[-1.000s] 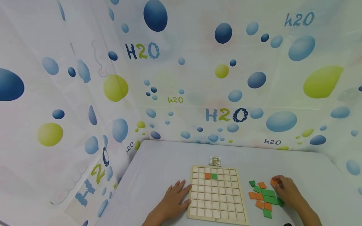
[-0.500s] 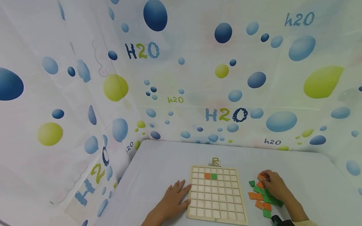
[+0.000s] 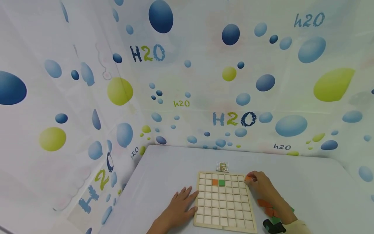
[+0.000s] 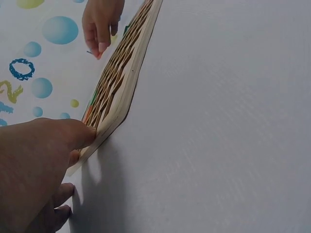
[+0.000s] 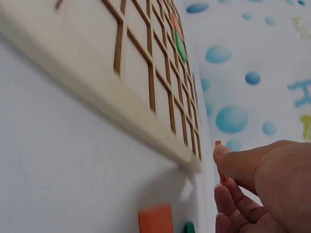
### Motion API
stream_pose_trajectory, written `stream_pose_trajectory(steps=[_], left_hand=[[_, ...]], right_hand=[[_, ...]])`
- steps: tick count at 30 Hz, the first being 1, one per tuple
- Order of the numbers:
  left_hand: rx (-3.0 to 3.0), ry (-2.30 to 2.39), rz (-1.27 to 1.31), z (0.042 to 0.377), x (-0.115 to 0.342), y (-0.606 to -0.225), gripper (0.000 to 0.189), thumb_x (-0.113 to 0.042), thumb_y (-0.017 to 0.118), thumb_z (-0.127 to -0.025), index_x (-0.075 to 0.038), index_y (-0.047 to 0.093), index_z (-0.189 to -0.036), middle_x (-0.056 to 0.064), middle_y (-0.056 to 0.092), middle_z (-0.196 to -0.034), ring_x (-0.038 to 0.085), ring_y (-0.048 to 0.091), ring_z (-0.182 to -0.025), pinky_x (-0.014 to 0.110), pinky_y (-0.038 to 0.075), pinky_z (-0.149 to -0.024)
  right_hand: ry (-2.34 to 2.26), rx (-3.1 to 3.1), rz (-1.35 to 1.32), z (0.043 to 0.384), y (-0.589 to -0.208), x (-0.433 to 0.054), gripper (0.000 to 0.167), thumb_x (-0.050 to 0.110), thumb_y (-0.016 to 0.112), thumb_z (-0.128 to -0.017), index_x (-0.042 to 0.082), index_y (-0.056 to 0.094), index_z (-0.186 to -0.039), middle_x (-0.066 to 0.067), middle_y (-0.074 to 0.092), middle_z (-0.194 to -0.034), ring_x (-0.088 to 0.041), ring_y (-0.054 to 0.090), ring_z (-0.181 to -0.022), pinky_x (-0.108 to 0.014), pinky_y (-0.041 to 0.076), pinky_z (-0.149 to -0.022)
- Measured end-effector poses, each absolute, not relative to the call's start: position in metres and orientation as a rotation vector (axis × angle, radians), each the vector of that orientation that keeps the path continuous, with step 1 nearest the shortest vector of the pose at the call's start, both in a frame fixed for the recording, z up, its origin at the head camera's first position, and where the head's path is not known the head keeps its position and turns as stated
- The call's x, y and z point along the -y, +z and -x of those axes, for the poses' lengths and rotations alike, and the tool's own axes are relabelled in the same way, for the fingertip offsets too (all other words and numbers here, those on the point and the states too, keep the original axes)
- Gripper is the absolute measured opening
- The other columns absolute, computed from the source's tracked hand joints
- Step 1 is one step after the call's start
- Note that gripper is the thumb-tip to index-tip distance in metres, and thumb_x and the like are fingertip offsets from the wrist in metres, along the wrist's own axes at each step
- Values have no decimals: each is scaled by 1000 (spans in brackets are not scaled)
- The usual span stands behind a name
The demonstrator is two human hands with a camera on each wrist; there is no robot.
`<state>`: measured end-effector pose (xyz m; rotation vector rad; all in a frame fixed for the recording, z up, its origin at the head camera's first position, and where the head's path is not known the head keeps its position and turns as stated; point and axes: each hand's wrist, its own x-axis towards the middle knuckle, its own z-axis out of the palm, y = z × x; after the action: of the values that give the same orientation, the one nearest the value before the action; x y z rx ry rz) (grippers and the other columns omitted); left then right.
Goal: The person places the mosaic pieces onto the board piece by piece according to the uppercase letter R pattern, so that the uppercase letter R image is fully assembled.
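A wooden grid board (image 3: 207,201) lies on the table, with one orange tile (image 3: 215,182) and one green tile (image 3: 221,182) side by side in its second row. Fingers spread, my left hand (image 3: 179,209) rests at the board's left edge, its thumb touching the frame. My right hand (image 3: 261,184) pinches an orange square tile (image 5: 218,143) between thumb and fingers, held by the board's upper right corner. In the right wrist view, that tile is seen edge-on, beyond the board's corner. Below my right forearm lie loose orange tiles (image 3: 264,203) and green ones, partly hidden.
A small card (image 3: 222,166) with a printed grid pattern lies just behind the board. The white table (image 3: 163,169) meets a sheet wall (image 3: 198,81) with bubble prints at the back and left. A black device (image 3: 273,226) sits at my right wrist.
My right hand has moved left from the loose tiles to the board's upper right corner, carrying the orange tile. Its forearm now covers much of the pile. The left hand stays put.
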<state>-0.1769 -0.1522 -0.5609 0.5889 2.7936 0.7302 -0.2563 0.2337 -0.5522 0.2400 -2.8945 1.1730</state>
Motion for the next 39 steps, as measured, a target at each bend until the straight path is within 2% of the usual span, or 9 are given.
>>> stream_pose_trajectory(steps=[4, 9, 17, 21, 27, 34, 39], left_hand=[[-2793, 724, -579, 177, 152, -560, 62, -50, 56, -106, -28, 43, -163, 11, 32, -173, 39, 25, -160, 69, 20, -125], [-2801, 721, -582, 177, 152, -562, 62, -49, 57, -106, -28, 44, -163, 11, 32, -172, 39, 26, -160, 68, 20, -125], [-2807, 721, -594, 177, 152, -564, 62, -50, 57, -106, -28, 44, -163, 11, 33, -172, 40, 26, -160, 69, 21, -124], [-2808, 716, -603, 178, 153, -563, 62, -51, 56, -106, -28, 43, -163, 12, 33, -172, 40, 27, -160, 69, 22, -124], [-2816, 721, -622, 178, 153, -561, 62, -50, 56, -106, -27, 44, -162, 13, 34, -171, 41, 28, -159, 70, 23, -123], [-2822, 706, -619, 177, 153, -560, 62, -50, 57, -106, -28, 44, -163, 12, 34, -171, 41, 27, -159, 70, 23, -123], [-2818, 706, -614, 178, 153, -560, 62, -50, 57, -106, -28, 43, -163, 12, 33, -172, 41, 27, -159, 69, 22, -124]], right_hand=[[1202, 2882, -296, 255, -554, -212, 27, 8, 70, -99, -7, 67, -122, -20, 62, -117, -32, 66, -105, -49, 58, -88], [1183, 2837, -395, 253, -558, -190, 20, 2, 72, -96, -4, 70, -115, -13, 63, -107, -25, 65, -97, -41, 59, -84], [1161, 2832, -440, 252, -563, -174, 11, -2, 71, -96, 6, 68, -103, -5, 61, -101, -16, 58, -90, -32, 55, -79], [1089, 2847, -428, 251, -562, -170, 11, 0, 72, -96, 11, 71, -98, -2, 61, -99, -14, 57, -88, -34, 53, -78], [1092, 2858, -387, 249, -561, -165, 10, 6, 74, -96, 15, 73, -100, -1, 63, -103, -16, 61, -92, -47, 53, -85], [1105, 2843, -415, 251, -567, -160, 13, 3, 76, -95, 14, 72, -101, -1, 63, -102, -17, 60, -92, -44, 53, -84], [1088, 2836, -410, 250, -567, -159, 12, 4, 77, -94, 15, 73, -100, -2, 65, -105, -19, 62, -93, -48, 54, -85]])
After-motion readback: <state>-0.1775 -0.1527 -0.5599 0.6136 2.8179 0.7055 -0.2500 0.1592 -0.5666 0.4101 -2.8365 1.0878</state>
